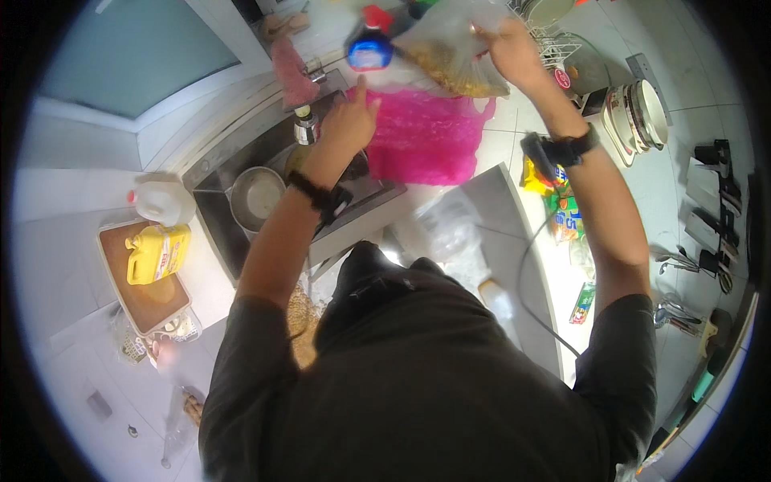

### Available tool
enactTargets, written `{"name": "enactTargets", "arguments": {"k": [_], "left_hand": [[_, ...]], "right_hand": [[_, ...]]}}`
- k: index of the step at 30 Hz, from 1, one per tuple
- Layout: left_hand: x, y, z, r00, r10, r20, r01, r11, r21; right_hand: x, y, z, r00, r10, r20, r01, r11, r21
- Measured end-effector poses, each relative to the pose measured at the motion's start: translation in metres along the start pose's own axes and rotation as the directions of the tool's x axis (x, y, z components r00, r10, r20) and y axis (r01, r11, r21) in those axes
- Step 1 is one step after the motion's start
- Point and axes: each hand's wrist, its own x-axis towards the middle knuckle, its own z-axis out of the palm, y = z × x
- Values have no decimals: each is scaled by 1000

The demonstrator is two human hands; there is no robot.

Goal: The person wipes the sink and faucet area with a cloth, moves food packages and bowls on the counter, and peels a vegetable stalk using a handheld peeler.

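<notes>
A clear plastic bag [443,63] with yellowish-brown pieces in its lower part hangs from my right hand [512,51], whose fingers pinch its upper side. Beneath it, a bright pink plastic bag [421,138] lies spread over the counter beside the sink. My left hand [349,120] is over the sink's edge, left of the pink bag, with the index finger extended and nothing seen in it. Just beyond that fingertip stands a bottle with a blue label [369,54] and a red top. A pink cloth [293,75] hangs near the faucet [305,125].
A metal pot [258,199] sits in the dark sink [217,214]. To the left are a translucent jug [161,203] and a yellow jug [158,254] on a tray [108,274]. Stacked bowls [638,114], a wire dish rack [557,48] and colourful packets [563,211] line the right side.
</notes>
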Motion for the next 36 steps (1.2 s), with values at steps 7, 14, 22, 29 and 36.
{"name": "enactTargets", "arguments": {"k": [7,14,22,29,36], "left_hand": [[44,-5,34,973,-70,221,86,995,-60],[20,-36,46,992,-30,-123,-26,903,-430],[9,-19,37,988,80,-130,-143,784,-603],[-23,30,-45,848,488,-206,-529,762,-373],[-44,37,-50,844,519,132,-347,718,-603]], "right_hand": [[-7,78,62,984,169,-64,-138,933,333],[-69,100,73,960,263,95,-279,871,404],[-108,90,61,935,86,344,-146,977,154],[-128,90,91,908,116,402,-160,984,77],[-140,100,143,949,-9,316,-11,998,63]]}}
